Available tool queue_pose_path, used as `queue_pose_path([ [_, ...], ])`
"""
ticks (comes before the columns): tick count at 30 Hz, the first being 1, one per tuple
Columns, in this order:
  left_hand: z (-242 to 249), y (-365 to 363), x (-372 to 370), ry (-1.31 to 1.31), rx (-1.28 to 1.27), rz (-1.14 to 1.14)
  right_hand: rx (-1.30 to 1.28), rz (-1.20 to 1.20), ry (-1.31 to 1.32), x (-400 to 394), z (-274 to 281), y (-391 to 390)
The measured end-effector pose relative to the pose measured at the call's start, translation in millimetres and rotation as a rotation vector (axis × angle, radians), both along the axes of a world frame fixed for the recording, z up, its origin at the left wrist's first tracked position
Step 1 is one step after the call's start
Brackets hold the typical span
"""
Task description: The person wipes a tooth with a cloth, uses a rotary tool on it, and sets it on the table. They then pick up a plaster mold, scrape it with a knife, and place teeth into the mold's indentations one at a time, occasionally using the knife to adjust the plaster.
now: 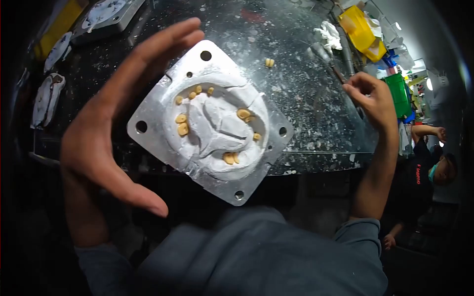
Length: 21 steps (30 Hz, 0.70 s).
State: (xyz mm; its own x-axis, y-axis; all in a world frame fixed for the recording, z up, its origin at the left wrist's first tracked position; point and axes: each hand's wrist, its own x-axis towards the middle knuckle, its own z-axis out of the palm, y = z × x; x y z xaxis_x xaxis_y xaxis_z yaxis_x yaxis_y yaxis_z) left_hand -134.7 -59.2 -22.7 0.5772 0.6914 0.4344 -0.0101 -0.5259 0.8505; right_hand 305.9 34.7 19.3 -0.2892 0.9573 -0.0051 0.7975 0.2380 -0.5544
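A diamond-turned metal plate (pixel 148 111) with corner holes holds white plaster (pixel 222 140), in which several small yellowish tooth-shaped pieces (pixel 182 129) sit. The plate lies at the front edge of the dark bench. My left hand (pixel 106 133) curves around its left side, thumb and fingers spread wide apart. Over at the right, my right hand (pixel 370 96) has its thumb and fingers pinched on the handle of a brush-like tool (pixel 337 74), whose pale head points up and left.
Small yellowish teeth (pixel 269 62) lie on the speckled bench (pixel 296 108). Plaster pieces (pixel 48 101) and another metal plate (pixel 116 22) are at left. A yellow container (pixel 363 32), white tissue (pixel 330 35) and green bin (pixel 397 93) stand right. Another person (pixel 419 172) is at far right.
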Motion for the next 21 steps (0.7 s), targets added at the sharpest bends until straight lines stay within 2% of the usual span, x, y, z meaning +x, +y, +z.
queue_pose_path([
  [1,-3,-1,-1,-0.001,0.037,-0.059,-0.024,0.026,0.168,7,-3,0],
  [3,-11,-4,-2,0.062,0.017,0.018,0.11,-0.042,0.458,-1,5,-19],
  [5,1,0,-5,0.287,0.189,0.111,0.242,-0.014,0.919,-29,4,-42],
  [7,8,-10,5,0.309,0.175,0.161,0.313,0.113,0.899,-56,2,-68],
  [9,12,-25,14,0.402,0.129,0.366,0.334,0.385,0.947,-86,-7,-85],
  [11,7,-50,38,0.351,0.076,0.611,0.343,0.469,0.783,-112,-9,-106],
  [13,-21,-61,64,-0.047,-0.007,0.668,0.402,0.636,0.529,-124,-7,-104],
  [15,-23,-65,66,0.036,0.052,0.663,0.266,0.716,0.416,-134,6,-104],
  [17,-28,-65,63,0.188,0.215,0.711,0.248,0.695,0.388,-142,5,-110],
  [19,-36,-65,67,0.132,0.182,0.709,0.252,0.672,0.418,-149,2,-112],
  [21,-45,-60,74,-0.033,0.303,0.761,0.286,0.637,0.501,-156,-1,-117],
])
